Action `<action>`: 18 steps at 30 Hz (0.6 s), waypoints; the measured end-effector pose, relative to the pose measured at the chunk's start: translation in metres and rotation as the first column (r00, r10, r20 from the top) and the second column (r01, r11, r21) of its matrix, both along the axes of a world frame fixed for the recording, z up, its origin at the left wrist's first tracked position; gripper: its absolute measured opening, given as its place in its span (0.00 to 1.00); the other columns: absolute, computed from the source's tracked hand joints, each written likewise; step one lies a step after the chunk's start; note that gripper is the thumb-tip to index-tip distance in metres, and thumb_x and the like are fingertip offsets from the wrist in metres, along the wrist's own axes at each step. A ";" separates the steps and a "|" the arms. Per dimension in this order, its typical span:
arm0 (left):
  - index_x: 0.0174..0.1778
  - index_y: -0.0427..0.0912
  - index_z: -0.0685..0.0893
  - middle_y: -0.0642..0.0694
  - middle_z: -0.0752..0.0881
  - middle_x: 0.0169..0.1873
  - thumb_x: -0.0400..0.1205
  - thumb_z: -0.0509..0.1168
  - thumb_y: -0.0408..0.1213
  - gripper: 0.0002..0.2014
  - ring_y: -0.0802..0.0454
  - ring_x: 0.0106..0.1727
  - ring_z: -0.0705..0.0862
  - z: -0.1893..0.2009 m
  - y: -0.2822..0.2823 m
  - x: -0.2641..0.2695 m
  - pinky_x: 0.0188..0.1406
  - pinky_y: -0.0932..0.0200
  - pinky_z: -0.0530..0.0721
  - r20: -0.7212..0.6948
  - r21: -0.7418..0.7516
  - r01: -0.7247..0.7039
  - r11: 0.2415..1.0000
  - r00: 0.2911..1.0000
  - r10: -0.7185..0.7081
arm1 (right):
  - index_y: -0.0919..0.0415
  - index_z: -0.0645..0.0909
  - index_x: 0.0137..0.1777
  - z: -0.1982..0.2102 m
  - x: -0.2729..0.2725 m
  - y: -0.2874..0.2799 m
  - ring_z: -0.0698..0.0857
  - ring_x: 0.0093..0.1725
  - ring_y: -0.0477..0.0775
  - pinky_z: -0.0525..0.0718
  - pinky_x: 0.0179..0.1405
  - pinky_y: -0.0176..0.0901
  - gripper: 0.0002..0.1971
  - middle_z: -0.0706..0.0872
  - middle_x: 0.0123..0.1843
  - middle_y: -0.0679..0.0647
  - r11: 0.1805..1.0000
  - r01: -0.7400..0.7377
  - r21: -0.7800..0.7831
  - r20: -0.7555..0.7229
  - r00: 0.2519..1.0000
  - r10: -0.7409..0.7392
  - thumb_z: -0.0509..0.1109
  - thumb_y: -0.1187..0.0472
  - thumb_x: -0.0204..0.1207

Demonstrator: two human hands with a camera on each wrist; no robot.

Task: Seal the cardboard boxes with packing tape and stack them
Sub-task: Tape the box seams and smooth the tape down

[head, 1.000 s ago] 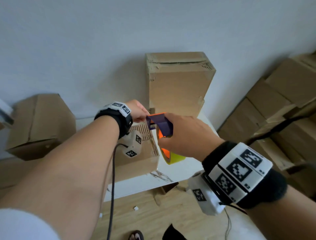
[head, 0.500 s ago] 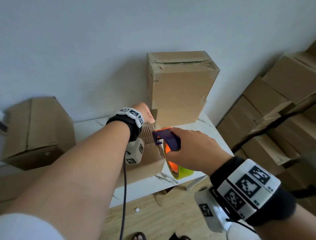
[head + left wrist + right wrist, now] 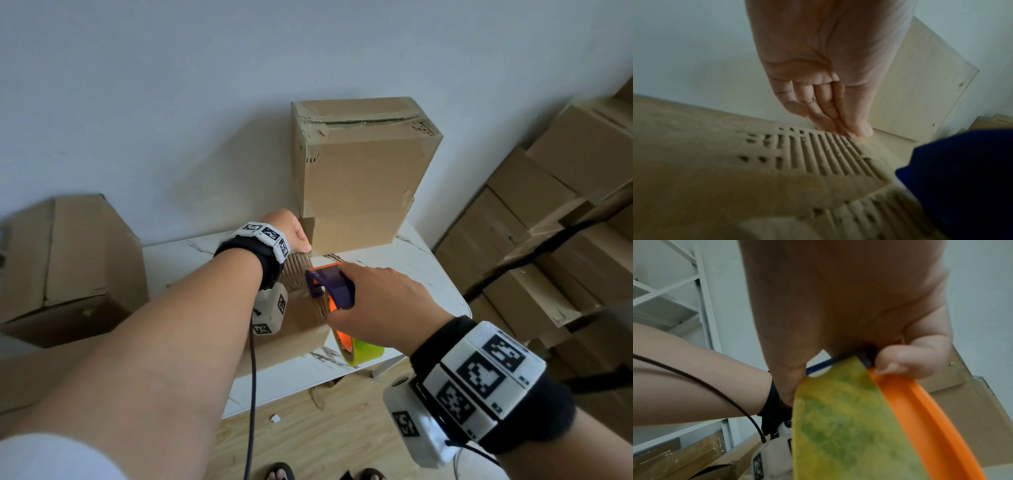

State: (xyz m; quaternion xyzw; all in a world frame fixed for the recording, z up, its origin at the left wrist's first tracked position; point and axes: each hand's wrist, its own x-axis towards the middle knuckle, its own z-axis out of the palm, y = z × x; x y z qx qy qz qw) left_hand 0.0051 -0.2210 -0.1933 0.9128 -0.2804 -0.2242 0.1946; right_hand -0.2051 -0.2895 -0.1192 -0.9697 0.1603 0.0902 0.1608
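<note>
Left hand presses straight fingers on the box; right hand grips the tape dispenser.

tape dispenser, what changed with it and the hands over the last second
The right hand, gripping the tape dispenser throughout, brought it down from level with the left hand onto the top of the low box. The left hand's fingers stayed on that box's far edge. The stacked boxes behind did not move.

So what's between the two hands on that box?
In the head view, only the box's torn top, its ribbed corrugation bare, lies between the left hand and the right hand holding the dispenser.
</note>
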 end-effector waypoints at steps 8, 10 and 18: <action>0.41 0.47 0.91 0.54 0.85 0.33 0.73 0.76 0.43 0.05 0.59 0.35 0.80 -0.005 0.000 0.004 0.32 0.65 0.73 -0.001 -0.045 0.016 0.999 1.000 -0.016 | 0.42 0.74 0.59 -0.002 0.006 0.000 0.79 0.47 0.55 0.75 0.42 0.44 0.19 0.83 0.48 0.45 1.000 0.000 -0.023 0.003 1.000 0.000 0.67 0.43 0.68; 0.41 0.48 0.91 0.54 0.85 0.33 0.74 0.75 0.43 0.05 0.59 0.35 0.81 -0.005 -0.001 0.004 0.29 0.68 0.72 -0.003 -0.052 0.027 0.998 1.000 -0.027 | 0.42 0.75 0.59 -0.001 0.007 0.000 0.80 0.47 0.55 0.75 0.42 0.44 0.19 0.84 0.48 0.45 1.000 -0.001 -0.026 -0.006 1.000 0.000 0.67 0.44 0.68; 0.37 0.52 0.86 0.54 0.85 0.33 0.71 0.77 0.38 0.06 0.52 0.38 0.83 -0.009 -0.004 0.004 0.40 0.62 0.77 -0.075 -0.078 -0.061 0.995 0.996 0.055 | 0.45 0.76 0.56 0.003 0.011 -0.001 0.80 0.46 0.57 0.74 0.41 0.44 0.16 0.84 0.47 0.48 1.000 0.002 -0.031 -0.032 0.999 -0.003 0.67 0.45 0.68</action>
